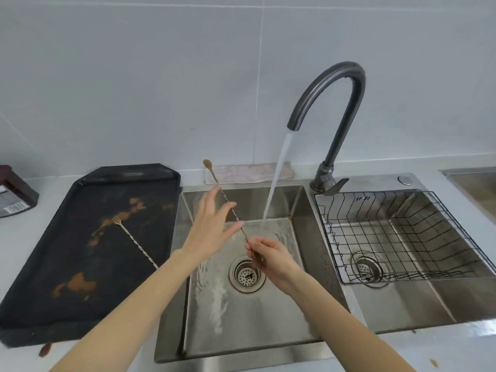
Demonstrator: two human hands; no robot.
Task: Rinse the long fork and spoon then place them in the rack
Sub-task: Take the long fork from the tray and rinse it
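Spoon [225, 197] is up over the left basin [268, 304], bowl end high, gripped at its lower end by the right hand [271, 257]. Left hand [212, 224] hangs spread and slack beside the twisted stem, fingers just touching it. Water [276, 178] pours from the tap [332, 114] onto the basin floor. Fork [134, 241] lies on the stained black tray [40, 291]. Wire rack [397, 234] sits in the right basin. Far left, a label [12, 205], unreadable.
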